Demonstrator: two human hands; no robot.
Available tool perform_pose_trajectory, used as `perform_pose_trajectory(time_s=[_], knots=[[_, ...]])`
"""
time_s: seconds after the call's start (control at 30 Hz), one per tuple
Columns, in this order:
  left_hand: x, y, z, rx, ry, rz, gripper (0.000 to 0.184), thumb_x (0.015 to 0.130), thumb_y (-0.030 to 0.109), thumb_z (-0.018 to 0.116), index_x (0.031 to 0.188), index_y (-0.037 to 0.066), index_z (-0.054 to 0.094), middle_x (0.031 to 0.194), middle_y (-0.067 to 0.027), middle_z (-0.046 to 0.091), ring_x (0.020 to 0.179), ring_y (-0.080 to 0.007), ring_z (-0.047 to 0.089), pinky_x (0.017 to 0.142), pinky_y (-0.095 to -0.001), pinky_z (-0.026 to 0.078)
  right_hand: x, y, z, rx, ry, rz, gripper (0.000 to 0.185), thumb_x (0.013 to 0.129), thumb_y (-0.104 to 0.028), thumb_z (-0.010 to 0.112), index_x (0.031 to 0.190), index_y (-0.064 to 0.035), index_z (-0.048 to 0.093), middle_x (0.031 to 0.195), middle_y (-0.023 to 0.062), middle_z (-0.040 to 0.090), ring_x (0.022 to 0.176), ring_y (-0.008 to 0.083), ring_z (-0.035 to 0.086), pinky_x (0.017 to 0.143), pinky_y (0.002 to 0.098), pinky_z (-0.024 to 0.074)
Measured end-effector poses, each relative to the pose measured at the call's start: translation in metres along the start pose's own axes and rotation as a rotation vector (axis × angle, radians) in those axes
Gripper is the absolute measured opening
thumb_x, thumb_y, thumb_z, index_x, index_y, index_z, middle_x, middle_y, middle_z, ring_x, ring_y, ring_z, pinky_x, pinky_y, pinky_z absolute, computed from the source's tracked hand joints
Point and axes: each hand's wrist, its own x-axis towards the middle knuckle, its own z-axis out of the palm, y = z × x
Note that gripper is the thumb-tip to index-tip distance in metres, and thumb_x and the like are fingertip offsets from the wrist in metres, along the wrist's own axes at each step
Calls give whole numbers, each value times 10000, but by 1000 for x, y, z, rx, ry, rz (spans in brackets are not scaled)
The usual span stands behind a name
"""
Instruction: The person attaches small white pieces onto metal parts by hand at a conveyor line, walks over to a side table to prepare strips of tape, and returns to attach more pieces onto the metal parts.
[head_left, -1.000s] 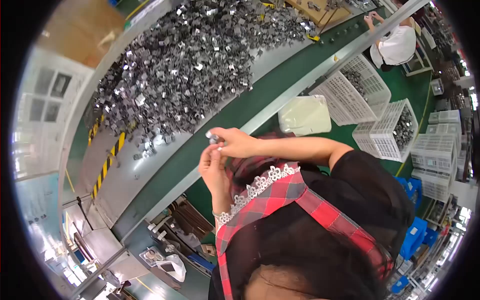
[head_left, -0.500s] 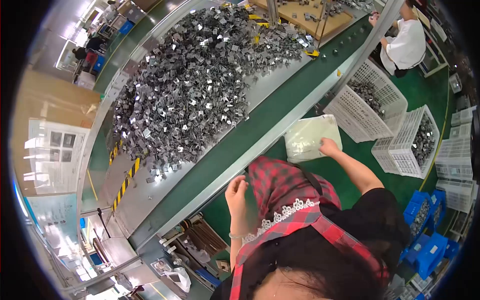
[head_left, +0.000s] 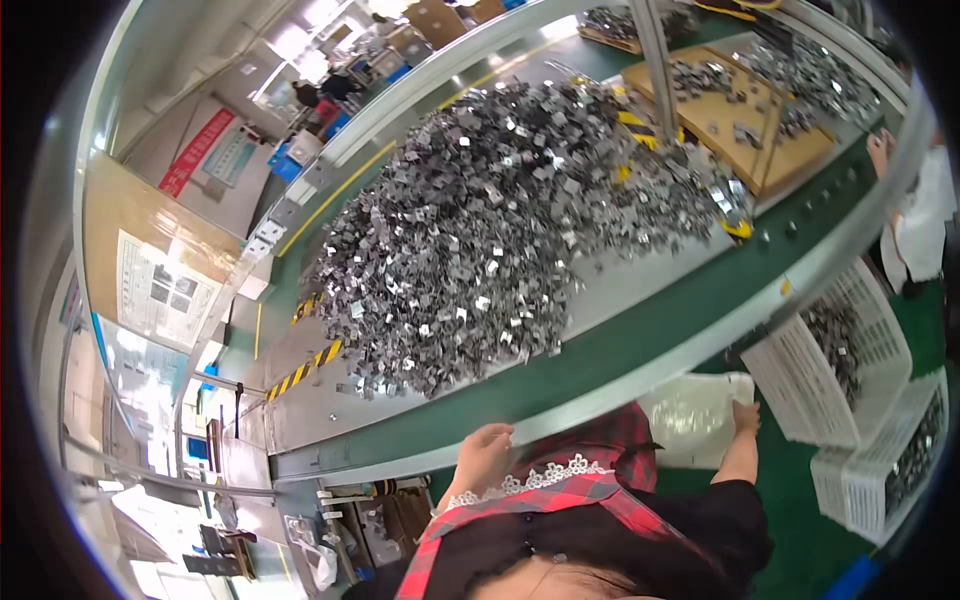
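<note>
My left hand (head_left: 487,455) is at the front metal rail (head_left: 560,418) of the conveyor, its fingers bent and close together, with nothing visible in them. Down at the right, my right hand (head_left: 745,415) is at the right edge of a pale, shiny, plastic-looking block or box (head_left: 690,420). Its fingers are curled, and what they hold, if anything, is hidden. Beyond the rail runs a green conveyor belt (head_left: 480,405). A large heap of small shiny metal parts (head_left: 460,230) lies on the metal table behind the belt.
White perforated crates (head_left: 790,385) with metal parts stand at the right. A co-worker in a white top (head_left: 925,215) is at the far right. A brown board (head_left: 740,125) with loose parts and a metal post (head_left: 655,70) are at the back.
The view has swung, so the heap and conveyor appear farther right and lower. My right hand has moved from over the pale block to its right edge. My left hand stays near the rail.
</note>
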Motion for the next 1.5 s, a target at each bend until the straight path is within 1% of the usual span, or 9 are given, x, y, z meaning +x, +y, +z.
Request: perform_pose_trajectory(time_s=[0.23,0.63,0.9,0.97,1.03,1.17,1.4,1.47,1.5], knots=[[79,16,35,149,-136,87,237,946,172,596,1125,22,637,972,-7,658,898,-78,610,731,-210,476,39,-76,7,-48,-77,118,953,692,-454,749,1437,-91,280,1471,160,359,1357,348,355,1110,531,265],[78,54,48,234,-249,-223,287,926,245,592,1148,76,660,963,-37,681,890,-102,617,812,-267,495,39,-97,-10,-219,-47,20,1127,513,-400,920,1399,-58,313,1425,159,418,1317,327,415,1097,503,307],[104,62,72,244,-181,-29,230,921,175,614,1103,42,663,996,-38,670,865,-132,635,788,-268,507,31,-122,31,-118,-104,-359,905,673,-551,746,1379,-70,447,1368,114,516,1262,329,494,1025,466,405],[118,65,85,623,-144,380,288,880,174,641,1140,52,626,1081,-109,639,909,-243,653,803,-334,524,67,-107,95,-358,59,-454,834,732,-500,703,1405,-92,427,1346,139,528,1238,325,511,1014,472,402],[135,63,100,759,-48,516,347,853,192,665,1170,74,590,1117,-114,607,935,-272,637,788,-354,528,64,-120,91,-436,-25,-484,786,747,-463,697,1390,-90,444,1311,143,550,1196,322,536,975,464,426],[166,74,123,980,188,654,497,820,224,690,1264,113,496,1223,-116,528,976,-320,603,772,-402,533,74,-118,55,-581,-163,-541,692,775,-390,686,1361,-86,479,1242,150,593,1113,315,585,897,448,475],[197,58,150,1155,276,723,390,734,30,568,1117,97,540,1153,-94,531,1024,-298,542,718,-343,575,158,-74,-51,-917,-564,-696,532,826,-261,667,1309,-78,540,1121,163,669,968,304,672,760,419,559],[200,56,155,1100,333,794,319,751,19,548,1063,87,547,1131,-104,534,1012,-301,546,753,-361,560,52,-132,-144,-865,-600,-557,363,761,-374,698,983,-89,718,976,145,701,859,320,666,798,422,539],[200,56,156,1032,338,804,288,734,25,579,1016,85,565,1077,-118,549,989,-315,557,768,-391,542,49,-138,-166,-1082,-579,-753,409,760,-391,704,1031,-84,713,991,158,697,885,313,669,800,415,538]])
